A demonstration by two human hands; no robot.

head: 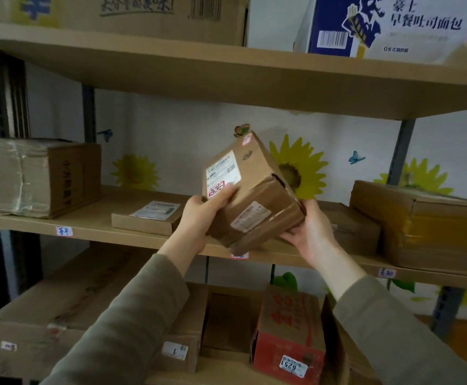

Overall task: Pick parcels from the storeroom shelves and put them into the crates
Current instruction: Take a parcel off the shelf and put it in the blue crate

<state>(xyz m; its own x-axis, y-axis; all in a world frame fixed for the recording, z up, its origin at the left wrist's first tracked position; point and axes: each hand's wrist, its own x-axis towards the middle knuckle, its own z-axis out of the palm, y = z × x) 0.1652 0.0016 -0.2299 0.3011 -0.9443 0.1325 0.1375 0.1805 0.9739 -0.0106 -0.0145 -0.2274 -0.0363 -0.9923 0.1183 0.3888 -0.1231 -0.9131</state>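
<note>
While both hands carry the parcel (254,195) at a steep tilt, one corner up, the chief hazard is a slip. Nearest me: two grey-green sleeves (132,315) reaching up and away. Below them, on the low shelf, a red box (290,337) stands almost under the load. A dropped parcel would likely strike it or the cartons beside it.

Grip, left hand (199,215): thumb laid across the labelled face, fingers curled round the near left edge. Right hand (312,232): cupped under the low right corner, fingers beneath, thumb up the side. Both clasp cardboard; neither is spread flat. Contact is at edges and one corner only, and the brown tape looks slick. My guess is that a quick turn toward the crates could let the box rotate out of the right palm. Crates: not in view, so the length of the carry cannot be judged.

Parcel location: held in the air just in front of the middle shelf (87,229), seemingly clear of its board. The low corner hangs near the shelf lip, so pulling back low could snag it there. A flat parcel (146,216) lies just left of the hands and a taped stack (426,218) sits to the right; a wide swing could knock either. Farther up, the upper shelf (226,76) limits headroom over the raised corner. Beyond: wall with sunflower prints (171,126).
</note>
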